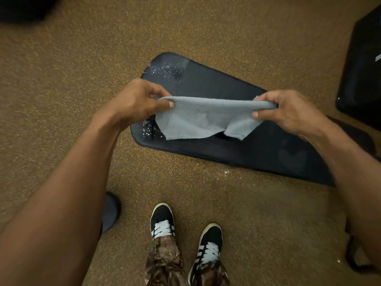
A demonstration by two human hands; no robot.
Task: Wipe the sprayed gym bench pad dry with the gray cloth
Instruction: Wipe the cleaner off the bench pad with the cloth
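Stretching the soft, limp gray microfibre cloth (203, 116) by its top edge, left hand (136, 102) and right hand (288, 112) pinch it above the droplet-beaded dark padded bench pad (226, 83).

I see my left hand (136, 102) and right hand (288, 111) pinching the gray cloth (204, 118) taut above the bench pad (247, 141), droplets (173, 72) beading near its far-left corner.
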